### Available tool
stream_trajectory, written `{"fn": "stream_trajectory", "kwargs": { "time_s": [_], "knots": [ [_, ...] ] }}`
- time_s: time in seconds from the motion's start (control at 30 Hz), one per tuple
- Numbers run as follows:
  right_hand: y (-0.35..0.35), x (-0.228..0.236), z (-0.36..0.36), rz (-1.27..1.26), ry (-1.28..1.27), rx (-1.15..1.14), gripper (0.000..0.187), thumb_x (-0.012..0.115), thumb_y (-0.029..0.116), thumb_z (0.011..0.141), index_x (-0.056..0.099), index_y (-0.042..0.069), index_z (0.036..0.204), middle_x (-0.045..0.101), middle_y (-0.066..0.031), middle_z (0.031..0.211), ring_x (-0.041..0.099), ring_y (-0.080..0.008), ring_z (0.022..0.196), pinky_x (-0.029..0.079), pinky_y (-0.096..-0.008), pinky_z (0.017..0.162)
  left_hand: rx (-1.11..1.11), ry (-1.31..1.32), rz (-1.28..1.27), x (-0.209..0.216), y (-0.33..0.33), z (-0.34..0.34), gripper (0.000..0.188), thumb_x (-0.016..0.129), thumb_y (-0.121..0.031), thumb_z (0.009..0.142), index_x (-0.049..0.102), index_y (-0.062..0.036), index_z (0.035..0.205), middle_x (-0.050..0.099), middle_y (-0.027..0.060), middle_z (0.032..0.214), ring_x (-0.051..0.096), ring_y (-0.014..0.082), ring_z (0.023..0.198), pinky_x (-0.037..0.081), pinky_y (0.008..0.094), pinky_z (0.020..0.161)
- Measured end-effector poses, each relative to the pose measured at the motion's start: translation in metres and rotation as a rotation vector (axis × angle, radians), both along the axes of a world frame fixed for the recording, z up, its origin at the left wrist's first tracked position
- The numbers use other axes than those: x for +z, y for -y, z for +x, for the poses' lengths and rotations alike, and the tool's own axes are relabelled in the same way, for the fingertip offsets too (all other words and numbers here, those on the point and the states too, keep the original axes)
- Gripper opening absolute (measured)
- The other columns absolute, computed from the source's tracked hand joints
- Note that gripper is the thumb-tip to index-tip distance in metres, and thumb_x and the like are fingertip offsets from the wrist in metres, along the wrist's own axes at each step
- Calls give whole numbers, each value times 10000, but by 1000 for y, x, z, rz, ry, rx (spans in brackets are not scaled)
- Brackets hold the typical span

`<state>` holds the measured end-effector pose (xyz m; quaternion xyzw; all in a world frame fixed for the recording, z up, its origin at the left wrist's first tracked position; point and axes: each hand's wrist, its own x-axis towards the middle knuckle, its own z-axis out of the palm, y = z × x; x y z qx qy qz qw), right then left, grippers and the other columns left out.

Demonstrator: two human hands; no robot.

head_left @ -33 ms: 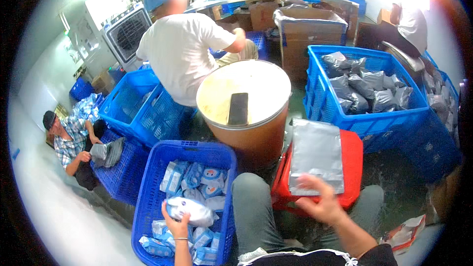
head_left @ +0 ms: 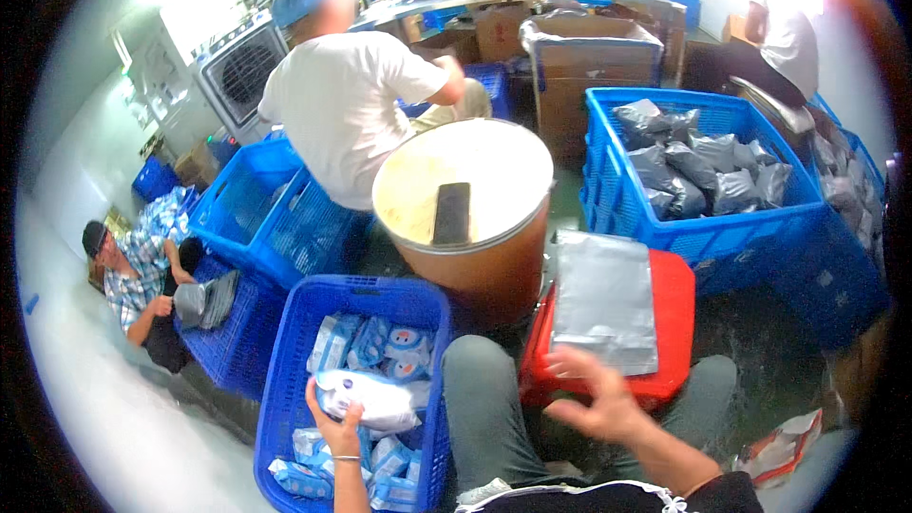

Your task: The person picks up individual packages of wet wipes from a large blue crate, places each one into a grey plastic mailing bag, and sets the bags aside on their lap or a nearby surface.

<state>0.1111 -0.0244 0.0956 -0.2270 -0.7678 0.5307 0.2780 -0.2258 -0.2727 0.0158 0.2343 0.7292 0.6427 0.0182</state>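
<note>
My left hand (head_left: 334,429) is wrapped round one end of a soft white and blue packet of wipes (head_left: 378,402), holding it over a blue plastic basket (head_left: 372,283). Similar light-blue packets (head_left: 332,346) lie jumbled in that basket. At the near edge of flat grey plastic mailing bags (head_left: 605,294), my right hand (head_left: 608,404) hovers with fingers spread and nothing in them. Whether its fingertips touch the bags I cannot tell. The bags lie on a red stool (head_left: 673,323) between my knees and a brown drum.
The brown drum (head_left: 475,280) has a dark phone (head_left: 452,213) on its lid. A blue crate (head_left: 703,228) of filled grey bags stands at right. One person in white (head_left: 347,114) sits ahead; another (head_left: 142,285) handles grey bags at left. Several blue crates (head_left: 256,195) stand between.
My right hand has moved slightly left and toward me. The packet in my left hand has barely shifted, and the whole view has slid a little.
</note>
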Motion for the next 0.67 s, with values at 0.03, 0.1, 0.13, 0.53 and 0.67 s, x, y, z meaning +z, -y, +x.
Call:
{"fn": "stream_trajectory", "kwargs": {
  "time_s": [0.03,0.1,0.13,0.53,0.67],
  "knots": [
    [12,7,-10,36,-85,91,774,820,305,777,453,72,1419,496,-242,1379,547,-332,1228,454,-403,1004,-111,137,155,52,-40,29,957,834,-316,621,392,-68,1432,466,104,1340,491,245,1213,435,385,1020],
    [25,27,-27,386,-103,10,907,829,345,755,353,122,1494,410,-256,1433,511,-397,1237,439,-437,1016,-471,79,237,108,-110,73,903,783,-243,674,359,-47,1447,485,139,1319,485,270,1218,405,419,1058],
    [20,32,-26,422,-97,-56,932,838,343,739,344,138,1502,422,-255,1415,518,-419,1210,443,-456,1006,-552,5,144,111,-137,91,907,793,-285,689,359,-46,1448,484,141,1316,491,264,1213,422,416,1040],
    [-175,-25,166,-297,261,-233,766,766,419,770,502,119,1423,608,-139,1292,635,-273,1105,503,-381,942,-1188,-1003,-498,19,-314,170,680,643,-431,888,415,-161,1470,405,142,1503,329,392,1404,269,522,1132],
    [-158,22,157,153,794,-377,670,669,539,834,549,198,1398,544,-174,1388,506,-296,1294,378,-393,1095,-1052,-1128,-728,-4,-294,183,714,559,-564,904,370,-226,1504,254,113,1598,187,370,1477,162,542,1177]
  ]
}}
